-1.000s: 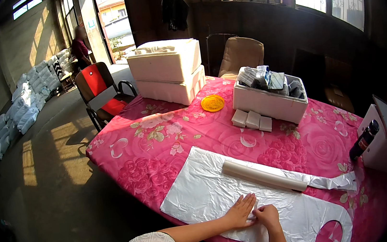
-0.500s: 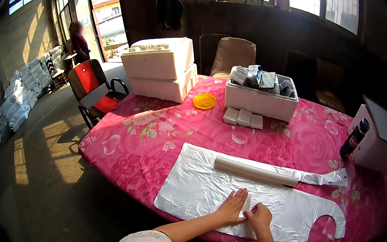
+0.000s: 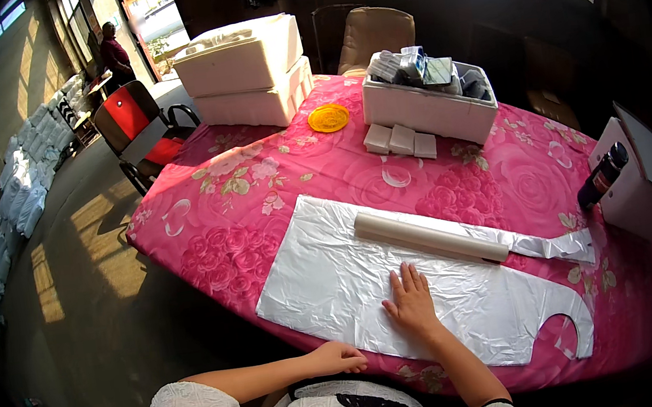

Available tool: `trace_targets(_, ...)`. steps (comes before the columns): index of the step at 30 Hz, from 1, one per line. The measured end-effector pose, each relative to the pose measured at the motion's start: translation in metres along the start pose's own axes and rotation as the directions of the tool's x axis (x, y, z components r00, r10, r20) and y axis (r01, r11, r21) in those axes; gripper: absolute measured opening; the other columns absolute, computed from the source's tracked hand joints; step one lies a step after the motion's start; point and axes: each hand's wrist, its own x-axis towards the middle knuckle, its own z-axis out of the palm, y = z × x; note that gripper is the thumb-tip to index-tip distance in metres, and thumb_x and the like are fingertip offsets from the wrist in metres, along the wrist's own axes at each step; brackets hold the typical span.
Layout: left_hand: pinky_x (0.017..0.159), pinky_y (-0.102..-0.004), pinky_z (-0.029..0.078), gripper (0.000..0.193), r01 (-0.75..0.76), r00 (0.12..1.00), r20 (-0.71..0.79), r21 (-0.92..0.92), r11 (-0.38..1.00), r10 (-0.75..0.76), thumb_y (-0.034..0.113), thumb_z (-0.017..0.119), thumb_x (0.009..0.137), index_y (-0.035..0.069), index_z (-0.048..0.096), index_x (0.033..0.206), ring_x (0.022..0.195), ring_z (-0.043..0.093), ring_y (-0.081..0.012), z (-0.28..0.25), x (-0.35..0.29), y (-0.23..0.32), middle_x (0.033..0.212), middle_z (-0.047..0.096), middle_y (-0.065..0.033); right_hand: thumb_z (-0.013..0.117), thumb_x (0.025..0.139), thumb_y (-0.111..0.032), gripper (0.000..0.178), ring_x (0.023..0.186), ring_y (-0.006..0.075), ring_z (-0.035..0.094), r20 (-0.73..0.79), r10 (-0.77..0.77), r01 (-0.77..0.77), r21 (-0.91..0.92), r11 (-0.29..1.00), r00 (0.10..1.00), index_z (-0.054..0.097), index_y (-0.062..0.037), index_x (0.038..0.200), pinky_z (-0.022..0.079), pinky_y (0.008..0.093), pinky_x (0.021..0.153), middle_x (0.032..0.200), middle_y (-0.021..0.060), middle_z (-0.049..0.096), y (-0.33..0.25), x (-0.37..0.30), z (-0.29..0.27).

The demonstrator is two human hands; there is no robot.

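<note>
A thin, shiny white plastic sheet lies creased on the table, with a rounded cut-out at its right end and a narrow strip trailing off at the far right. Across its far part rests a beige tube. My right hand presses flat on the sheet's middle, fingers stretched and holding nothing, just nearer than the tube. At the near edge of the table is my left hand, its fingers curled together; whatever they may hold is hidden.
The table has a pink flowered cloth. Farther back are stacked foam boxes, a yellow plate, a filled foam box and small white blocks. At right stand a dark bottle and a carton. A person stands far left.
My left hand has drawn back from the sheet to the table's near edge. The right hand has opened from a pinch and moved forward to lie flat. The view has tilted down.
</note>
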Motion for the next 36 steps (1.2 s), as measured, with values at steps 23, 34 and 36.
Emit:
trace_targets(23,0.076,-0.0298,0.049,0.038,-0.342,0.767,-0.381,0.437,0.832,0.516,0.008,0.066,0.076,0.006,0.057,0.113,0.094,0.060,-0.0195,-0.050,0.005,0.077,0.108,0.060,-0.0112,0.062,0.080,-0.017,0.021,0.071,0.0129,0.057,0.065,0.351,-0.249,0.825,0.508,0.934,0.063,0.0002,0.092,0.043,0.0276,0.065,0.075,0.0091,0.063,0.092,0.141,-0.057)
trace_targets(34,0.087,-0.0346,0.046,0.035,-0.430,0.757,-0.215,0.547,0.718,0.617,0.011,0.065,0.076,0.003,0.057,0.109,0.103,0.057,-0.0287,-0.031,0.029,0.073,0.112,0.059,-0.0126,0.065,0.077,-0.028,0.046,0.103,0.0324,0.052,-0.005,0.121,-0.112,0.335,0.935,0.993,0.055,-0.0056,0.117,0.042,0.0395,0.088,0.108,0.0151,0.059,0.140,0.082,-0.089)
trace_targets(36,0.087,-0.0348,0.046,0.035,-0.444,0.753,-0.191,0.558,0.701,0.629,0.011,0.065,0.076,0.003,0.058,0.109,0.102,0.057,-0.0288,-0.028,0.037,0.073,0.112,0.060,-0.0126,0.067,0.075,-0.021,0.047,0.100,0.0309,0.053,-0.002,0.101,-0.100,0.110,0.989,0.995,0.054,-0.0059,0.118,0.044,0.0381,0.085,0.106,0.0151,0.059,0.150,0.035,-0.105)
